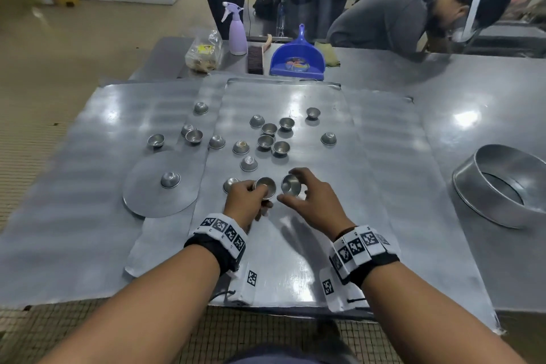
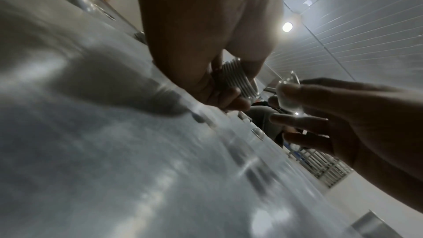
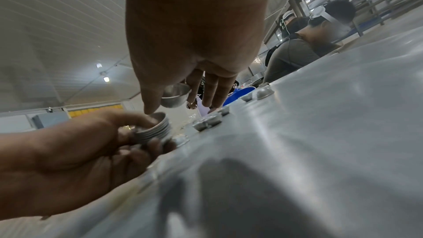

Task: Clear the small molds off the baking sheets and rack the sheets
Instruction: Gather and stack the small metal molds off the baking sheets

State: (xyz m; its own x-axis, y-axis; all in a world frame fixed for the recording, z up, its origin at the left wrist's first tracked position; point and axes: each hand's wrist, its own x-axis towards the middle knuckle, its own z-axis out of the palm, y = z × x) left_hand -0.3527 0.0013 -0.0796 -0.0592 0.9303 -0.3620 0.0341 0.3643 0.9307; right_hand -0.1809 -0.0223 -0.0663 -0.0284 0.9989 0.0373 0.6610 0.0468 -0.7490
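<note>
Several small metal molds (image 1: 265, 142) lie scattered on overlapping flat baking sheets (image 1: 295, 245). My left hand (image 1: 245, 199) grips a nested stack of molds (image 1: 265, 185), its ribbed side plain in the left wrist view (image 2: 235, 79) and the right wrist view (image 3: 155, 129). My right hand (image 1: 310, 195) pinches one mold (image 1: 291, 184) between thumb and fingers, tilted, just right of the stack and above the sheet; it also shows as the single mold (image 3: 174, 97) under the palm. Another mold (image 1: 231, 184) sits behind my left knuckles.
A round flat metal disc (image 1: 153, 195) with one mold (image 1: 170, 180) on it lies at left. A large metal ring pan (image 1: 502, 186) stands at right. A blue dustpan (image 1: 298, 59), brush (image 1: 255, 60), spray bottle (image 1: 236, 29) and bag (image 1: 204, 50) line the far edge. A person (image 1: 413, 15) leans on the table.
</note>
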